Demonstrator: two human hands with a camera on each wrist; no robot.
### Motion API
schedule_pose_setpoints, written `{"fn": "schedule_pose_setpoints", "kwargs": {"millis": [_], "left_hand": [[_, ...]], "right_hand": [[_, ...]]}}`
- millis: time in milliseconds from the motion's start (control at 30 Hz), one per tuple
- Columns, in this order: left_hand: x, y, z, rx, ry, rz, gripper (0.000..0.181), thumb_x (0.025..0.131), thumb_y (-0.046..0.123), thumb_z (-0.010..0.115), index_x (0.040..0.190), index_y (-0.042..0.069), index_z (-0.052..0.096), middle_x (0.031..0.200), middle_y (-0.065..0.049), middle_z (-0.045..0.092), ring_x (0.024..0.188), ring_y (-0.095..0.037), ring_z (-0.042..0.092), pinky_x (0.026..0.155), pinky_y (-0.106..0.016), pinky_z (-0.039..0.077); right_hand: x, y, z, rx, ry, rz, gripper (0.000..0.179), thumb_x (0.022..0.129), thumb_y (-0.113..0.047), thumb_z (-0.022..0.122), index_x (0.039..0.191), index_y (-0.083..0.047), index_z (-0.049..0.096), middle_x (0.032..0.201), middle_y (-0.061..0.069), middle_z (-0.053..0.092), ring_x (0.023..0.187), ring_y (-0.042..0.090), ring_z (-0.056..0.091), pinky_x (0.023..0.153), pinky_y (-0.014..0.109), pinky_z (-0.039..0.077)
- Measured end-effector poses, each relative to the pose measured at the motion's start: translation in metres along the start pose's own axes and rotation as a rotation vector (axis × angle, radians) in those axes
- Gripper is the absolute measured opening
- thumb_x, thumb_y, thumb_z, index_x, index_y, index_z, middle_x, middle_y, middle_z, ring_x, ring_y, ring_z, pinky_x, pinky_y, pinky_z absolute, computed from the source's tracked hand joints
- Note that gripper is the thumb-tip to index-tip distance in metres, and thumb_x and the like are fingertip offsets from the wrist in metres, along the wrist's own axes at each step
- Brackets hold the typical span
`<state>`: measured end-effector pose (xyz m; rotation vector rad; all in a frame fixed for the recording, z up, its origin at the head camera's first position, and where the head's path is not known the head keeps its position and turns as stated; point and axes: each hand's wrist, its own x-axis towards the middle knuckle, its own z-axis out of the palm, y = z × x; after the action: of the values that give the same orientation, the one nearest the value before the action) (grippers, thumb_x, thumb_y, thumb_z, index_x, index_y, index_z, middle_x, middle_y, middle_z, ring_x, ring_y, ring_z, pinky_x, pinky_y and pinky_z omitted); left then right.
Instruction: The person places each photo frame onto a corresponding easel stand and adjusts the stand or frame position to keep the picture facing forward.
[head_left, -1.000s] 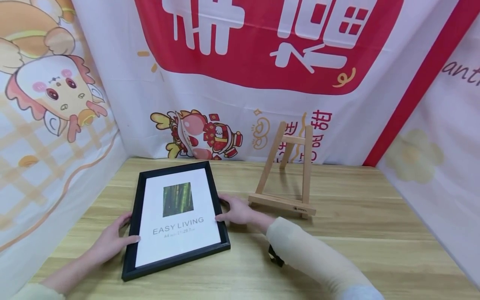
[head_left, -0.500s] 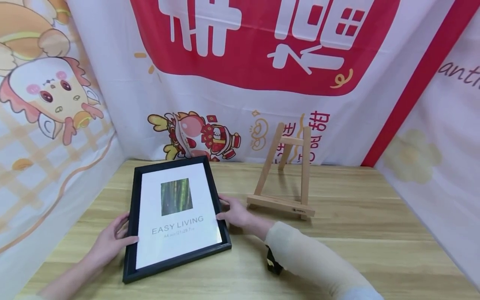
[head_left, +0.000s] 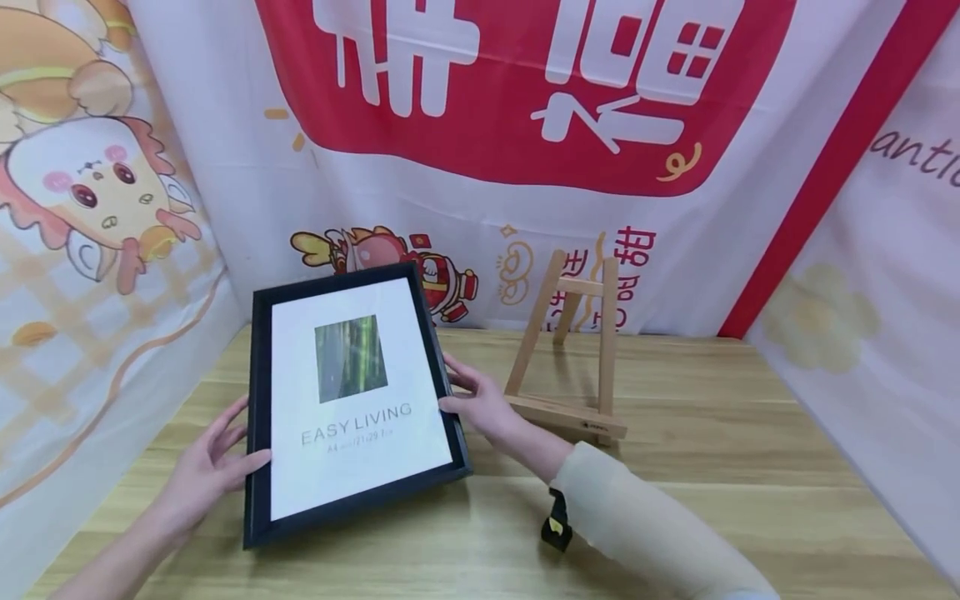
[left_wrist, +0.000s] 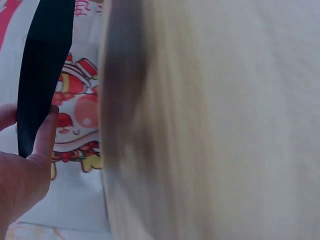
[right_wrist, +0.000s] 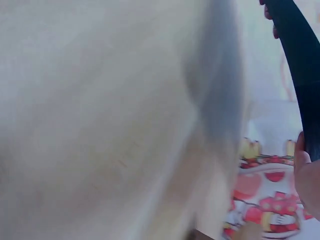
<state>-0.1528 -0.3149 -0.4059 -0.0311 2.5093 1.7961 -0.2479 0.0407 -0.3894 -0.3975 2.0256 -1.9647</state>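
Observation:
A black picture frame [head_left: 356, 467] with a white insert, a small bamboo photo and the words "EASY LIVING" is raised over the table, its far end tilted up. My left hand [head_left: 206, 471] grips its left side, thumb on the front edge and fingers behind. On the opposite side my right hand [head_left: 480, 407] holds it the same way. Both wrist views show the frame edge-on as a dark band, pinched by the left hand [left_wrist: 25, 175] in one and the right hand [right_wrist: 309, 185] in the other. A wooden tabletop easel [head_left: 562, 413] stands just right of my right hand.
The wood-grain table [head_left: 712, 467] stretches to the right past the easel. A printed red and white cloth [head_left: 480, 200] hangs behind it, with patterned cloth walls on both sides. A small black object [head_left: 557, 521] hangs below the right sleeve [head_left: 637, 517].
Both hands have lifted the picture frame off the table, its far end rising more and tilting up toward me. The easel stays where it was; the head view has shifted slightly.

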Motion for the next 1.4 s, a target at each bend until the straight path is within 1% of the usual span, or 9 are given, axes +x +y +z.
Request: {"fn": "schedule_pose_setpoints", "kwargs": {"millis": [100, 233, 433, 500, 667, 767, 900, 1033, 1400], "left_hand": [[0.001, 0.01, 0.004, 0.035, 0.017, 0.043, 0.09, 0.096, 0.018, 0.064, 0.157, 0.015, -0.002, 0.147, -0.045, 0.012, 0.099, -0.007, 0.062, 0.077, -0.032, 0.057], [0.004, 0.026, 0.015, -0.005, 0.025, 0.133, 0.088, 0.096, 0.014, 0.063, 0.157, 0.018, 0.0, 0.144, -0.043, 0.022, 0.095, -0.003, 0.062, 0.073, -0.032, 0.058], [0.013, 0.047, 0.039, -0.051, 0.047, 0.299, 0.084, 0.094, 0.005, 0.064, 0.158, 0.021, 0.011, 0.129, -0.016, 0.051, 0.087, -0.009, 0.068, 0.063, -0.035, 0.059], [0.018, 0.054, 0.048, -0.057, 0.045, 0.345, 0.084, 0.093, 0.002, 0.064, 0.157, 0.021, 0.014, 0.128, -0.015, 0.052, 0.087, -0.009, 0.068, 0.063, -0.035, 0.059], [0.031, 0.071, 0.067, -0.075, 0.017, 0.394, 0.085, 0.093, 0.001, 0.064, 0.157, 0.027, 0.014, 0.134, -0.031, 0.044, 0.091, -0.007, 0.066, 0.066, -0.033, 0.059], [0.041, 0.078, 0.077, -0.062, 0.009, 0.41, 0.086, 0.093, 0.001, 0.064, 0.157, 0.029, 0.014, 0.134, -0.029, 0.045, 0.093, -0.011, 0.065, 0.07, -0.031, 0.058], [0.055, 0.087, 0.091, -0.036, 0.001, 0.451, 0.086, 0.093, 0.0, 0.063, 0.156, 0.034, 0.016, 0.139, -0.023, 0.045, 0.102, -0.027, 0.062, 0.077, -0.028, 0.056], [0.066, 0.097, 0.105, -0.009, -0.006, 0.497, 0.087, 0.093, -0.001, 0.062, 0.154, 0.039, 0.016, 0.141, -0.018, 0.044, 0.106, -0.037, 0.06, 0.078, -0.029, 0.056], [0.098, 0.127, 0.142, 0.03, -0.017, 0.652, 0.086, 0.092, 0.001, 0.064, 0.154, 0.039, 0.018, 0.137, -0.013, 0.049, 0.104, -0.032, 0.062, 0.07, -0.04, 0.058]], "right_hand": [[-0.006, -0.015, -0.009, -0.05, -0.02, -0.038, 0.074, 0.089, 0.003, 0.063, 0.152, -0.023, 0.033, 0.143, 0.021, 0.045, 0.117, 0.033, 0.057, 0.087, 0.039, 0.054], [-0.014, -0.029, -0.027, -0.082, -0.027, -0.082, 0.077, 0.09, 0.004, 0.062, 0.153, -0.025, 0.03, 0.142, 0.022, 0.046, 0.095, 0.032, 0.067, 0.074, 0.037, 0.058], [-0.028, -0.038, -0.053, -0.115, 0.007, -0.188, 0.078, 0.09, 0.007, 0.06, 0.153, -0.027, 0.029, 0.143, 0.021, 0.046, 0.097, 0.032, 0.066, 0.081, 0.038, 0.057], [-0.033, -0.038, -0.061, -0.138, 0.034, -0.242, 0.077, 0.09, 0.007, 0.06, 0.153, -0.025, 0.03, 0.144, 0.019, 0.045, 0.102, 0.034, 0.064, 0.083, 0.037, 0.056], [-0.043, -0.039, -0.082, -0.223, 0.103, -0.371, 0.072, 0.092, 0.006, 0.059, 0.153, -0.019, 0.032, 0.146, 0.014, 0.045, 0.12, 0.033, 0.055, 0.086, 0.034, 0.054], [-0.049, -0.04, -0.093, -0.257, 0.146, -0.426, 0.071, 0.092, 0.007, 0.059, 0.153, -0.016, 0.032, 0.145, 0.015, 0.045, 0.124, 0.032, 0.051, 0.088, 0.032, 0.053], [-0.055, -0.036, -0.106, -0.257, 0.186, -0.501, 0.071, 0.092, 0.011, 0.057, 0.154, -0.012, 0.029, 0.145, 0.019, 0.044, 0.122, 0.036, 0.051, 0.087, 0.029, 0.053], [-0.062, -0.034, -0.117, -0.259, 0.225, -0.522, 0.074, 0.093, 0.012, 0.053, 0.156, -0.015, 0.023, 0.143, 0.023, 0.044, 0.116, 0.039, 0.053, 0.085, 0.026, 0.054], [-0.078, -0.04, -0.15, -0.371, 0.352, -0.567, 0.078, 0.096, 0.009, 0.05, 0.157, -0.025, 0.015, 0.152, 0.014, 0.034, 0.119, 0.035, 0.05, 0.088, 0.018, 0.049]]}}
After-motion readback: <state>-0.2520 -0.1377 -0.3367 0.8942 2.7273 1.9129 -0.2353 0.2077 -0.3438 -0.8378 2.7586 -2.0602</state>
